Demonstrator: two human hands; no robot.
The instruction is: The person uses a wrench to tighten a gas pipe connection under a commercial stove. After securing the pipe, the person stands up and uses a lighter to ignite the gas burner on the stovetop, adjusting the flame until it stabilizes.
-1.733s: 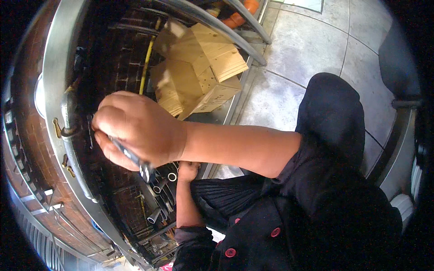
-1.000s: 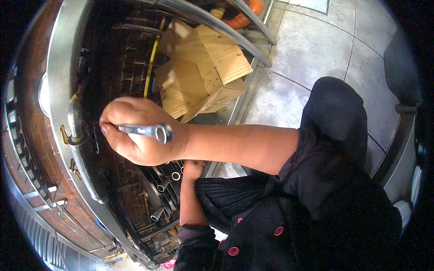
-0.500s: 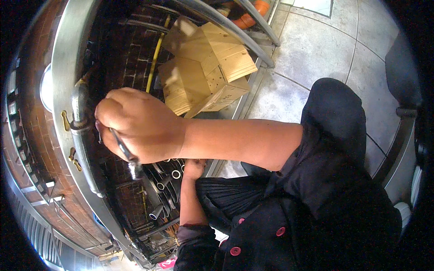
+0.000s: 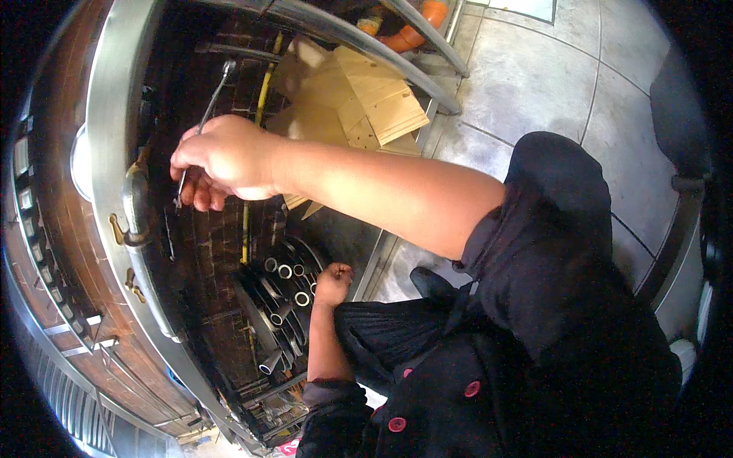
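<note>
My right hand [image 4: 221, 160] reaches in under the steel counter edge with its fingers closed round a thin metal wrench [image 4: 208, 107]. The wrench stands slanted, its rounded head above the hand and its other end showing below the fingers. Just left of this hand runs a grey metal pipe [image 4: 137, 206] with a fitting, and beside it are brass valve handles [image 4: 117, 229]. Lower down, my left hand [image 4: 334, 284] is held with curled fingers next to a stack of dark pans [image 4: 286, 305] with hollow tubular handles. Whether anything lies within those fingers is hidden.
A cardboard box [image 4: 382, 99] with open flaps sits on the lower shelf behind my right forearm. Round metal bars [image 4: 366, 34], a yellow pipe [image 4: 264, 95] and an orange pipe [image 4: 424, 27] are around it. The steel counter edge [image 4: 107, 99] curves along the left; grey floor tiles [image 4: 534, 61] lie right.
My right hand has moved up and turned over, swinging the wrench head from below the hand to above it. My left hand and the pans beside it are more exposed.
</note>
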